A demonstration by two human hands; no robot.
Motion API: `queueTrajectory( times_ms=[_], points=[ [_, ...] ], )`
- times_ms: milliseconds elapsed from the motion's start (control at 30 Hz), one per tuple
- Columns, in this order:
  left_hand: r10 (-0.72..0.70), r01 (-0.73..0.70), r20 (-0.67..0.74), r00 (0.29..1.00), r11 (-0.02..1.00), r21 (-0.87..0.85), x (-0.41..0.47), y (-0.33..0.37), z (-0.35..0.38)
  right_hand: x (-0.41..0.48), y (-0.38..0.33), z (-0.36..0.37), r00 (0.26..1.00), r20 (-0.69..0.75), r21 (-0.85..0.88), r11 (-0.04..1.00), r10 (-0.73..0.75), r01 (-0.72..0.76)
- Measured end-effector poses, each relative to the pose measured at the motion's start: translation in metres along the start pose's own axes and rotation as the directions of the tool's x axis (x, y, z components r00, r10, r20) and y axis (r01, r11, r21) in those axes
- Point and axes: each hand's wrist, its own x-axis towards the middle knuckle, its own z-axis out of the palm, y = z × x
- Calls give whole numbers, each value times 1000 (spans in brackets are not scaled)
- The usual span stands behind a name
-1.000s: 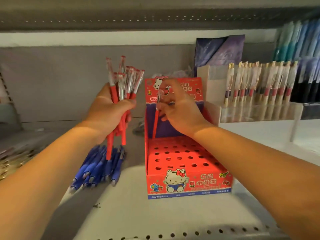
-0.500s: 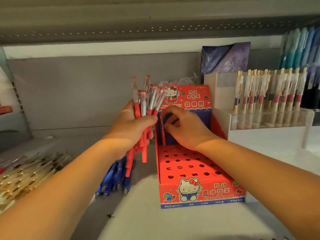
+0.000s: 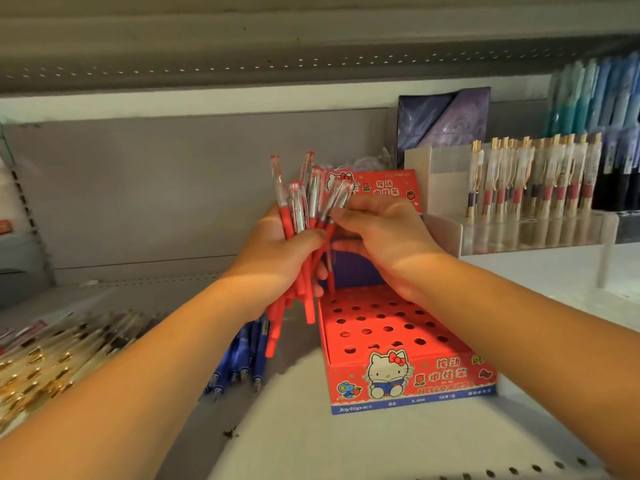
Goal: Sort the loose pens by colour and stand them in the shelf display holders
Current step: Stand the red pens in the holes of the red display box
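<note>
Left hand (image 3: 277,251) is clutching the red pens (image 3: 298,216) in a closed grip; right hand (image 3: 381,237) is pinching one pen, above the holder (image 3: 398,341). Pens likely light, stiff, slick — best taken mid-barrel.

Red pens (image 3: 297,216) bunched upright; blue pens (image 3: 242,358) flat beside red holder (image 3: 398,375).

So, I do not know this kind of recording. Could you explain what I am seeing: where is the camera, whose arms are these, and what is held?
The camera sits on a person's head and looks down at their own bare hands. The left hand grips a bunch of red pens. The right hand pinches one pen from that bunch, above a red display holder with empty holes. Blue pens lie on the shelf beside it.
</note>
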Motion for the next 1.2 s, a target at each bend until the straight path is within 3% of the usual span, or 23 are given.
queueTrajectory(
  times_ms=[133, 333, 400, 533, 700, 967, 1200],
  points=[
    [-16, 17, -40, 999, 999, 28, 2, 1, -1, -1, -1, -3, 997, -74, 63, 998, -27, 32],
    [-13, 15, -29, 999, 997, 82, 5, 1, -1, 6, -11, -18, 986, -145, 28, 996, -78, 83],
    [-7, 13, -57, 998, 993, 119, 5, 1, -2, 10, -13, -25, 977, -162, -63, 989, -142, 133],
    [15, 1, -116, 993, 991, 137, 4, 4, -6, 14, -12, -36, 952, -130, -284, 930, -278, 233],
    [20, -7, -84, 996, 987, 162, 1, 6, -1, 11, -2, -40, 952, -35, -450, 856, -304, 256],
    [34, -22, -80, 996, 990, 141, -2, 11, -3, 15, 19, -47, 956, 114, -437, 851, -269, 291],
    [31, -20, -67, 997, 987, 159, -2, 9, -4, 21, 23, -48, 947, 128, -389, 864, -293, 320]
  ],
)
